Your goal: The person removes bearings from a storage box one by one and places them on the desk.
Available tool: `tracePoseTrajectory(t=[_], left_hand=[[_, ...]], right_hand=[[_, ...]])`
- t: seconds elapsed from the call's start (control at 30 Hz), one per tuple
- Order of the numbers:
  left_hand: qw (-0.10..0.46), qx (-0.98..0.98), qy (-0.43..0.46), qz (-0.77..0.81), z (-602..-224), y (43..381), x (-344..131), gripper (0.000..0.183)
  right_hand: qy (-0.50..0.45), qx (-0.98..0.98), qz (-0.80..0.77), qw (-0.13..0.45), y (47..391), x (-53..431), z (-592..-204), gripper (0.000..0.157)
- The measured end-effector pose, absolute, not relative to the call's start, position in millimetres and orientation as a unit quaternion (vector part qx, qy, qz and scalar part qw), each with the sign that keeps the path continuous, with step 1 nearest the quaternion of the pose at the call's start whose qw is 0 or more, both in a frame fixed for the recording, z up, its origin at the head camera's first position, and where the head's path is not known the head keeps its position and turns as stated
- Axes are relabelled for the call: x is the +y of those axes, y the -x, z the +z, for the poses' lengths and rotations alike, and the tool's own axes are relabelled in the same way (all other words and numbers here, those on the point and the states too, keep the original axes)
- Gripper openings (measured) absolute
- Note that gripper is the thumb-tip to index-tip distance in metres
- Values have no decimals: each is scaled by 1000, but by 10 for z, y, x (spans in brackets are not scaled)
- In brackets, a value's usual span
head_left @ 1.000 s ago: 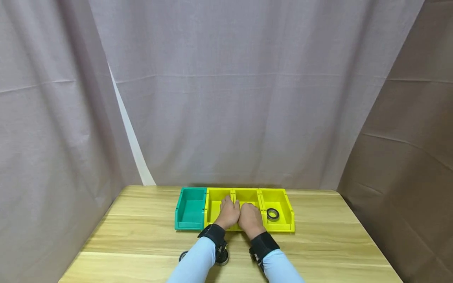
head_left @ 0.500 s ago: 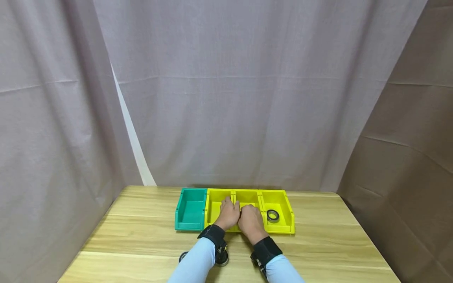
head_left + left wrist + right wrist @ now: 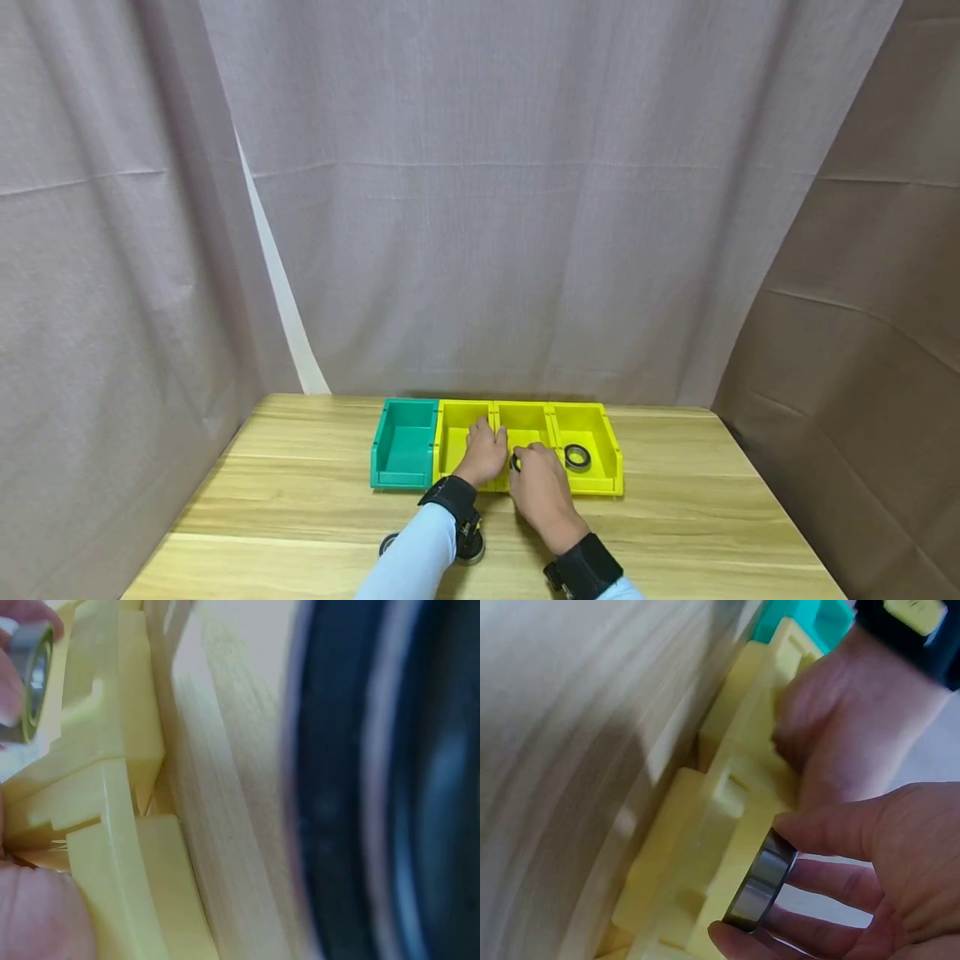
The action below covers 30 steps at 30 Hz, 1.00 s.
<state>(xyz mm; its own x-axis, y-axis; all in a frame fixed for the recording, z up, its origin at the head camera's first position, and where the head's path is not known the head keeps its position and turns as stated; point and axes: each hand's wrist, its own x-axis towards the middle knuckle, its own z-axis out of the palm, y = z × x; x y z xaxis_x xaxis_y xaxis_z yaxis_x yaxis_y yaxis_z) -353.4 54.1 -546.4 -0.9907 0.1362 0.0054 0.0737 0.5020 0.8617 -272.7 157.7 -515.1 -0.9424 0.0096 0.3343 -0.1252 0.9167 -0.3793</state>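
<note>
My right hand pinches a ball bearing between thumb and fingers, over the front of the third bin from the left, a yellow bin. The bearing's smooth steel edge faces the right wrist camera. At the wall between the two middle yellow bins, my left hand grips the bin edge, fingers on the left side and thumb on the right; its fingertips are partly hidden. Another bearing lies flat in the rightmost yellow bin.
A green bin adjoins the yellow bins at the left end of the row. On the wooden table, more bearings lie near my left forearm, partly covered by it. Curtains stand behind the table.
My right hand has drawn back toward the front right, and the bearing in its fingers has come into view. My left hand has stayed in place.
</note>
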Motion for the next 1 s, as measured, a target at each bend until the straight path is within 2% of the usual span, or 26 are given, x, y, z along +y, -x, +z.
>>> tracePoseTrajectory(t=[0.27,0.63,0.87,1.0], left_hand=[[23,870,-54,489,-5458,3533,535,61],[20,870,-54,490,-5413,3473,546,59],[24,870,-58,490,-5449,3504,545,60],[24,871,-57,488,-5485,3529,549,60]], right_hand=[[-32,-970,196,140,2438,1539,-5061,28],[-40,-970,191,146,2337,1572,-5151,27],[-57,-973,189,118,2244,1598,-5193,28],[-84,-975,189,80,2203,1623,-5215,15]])
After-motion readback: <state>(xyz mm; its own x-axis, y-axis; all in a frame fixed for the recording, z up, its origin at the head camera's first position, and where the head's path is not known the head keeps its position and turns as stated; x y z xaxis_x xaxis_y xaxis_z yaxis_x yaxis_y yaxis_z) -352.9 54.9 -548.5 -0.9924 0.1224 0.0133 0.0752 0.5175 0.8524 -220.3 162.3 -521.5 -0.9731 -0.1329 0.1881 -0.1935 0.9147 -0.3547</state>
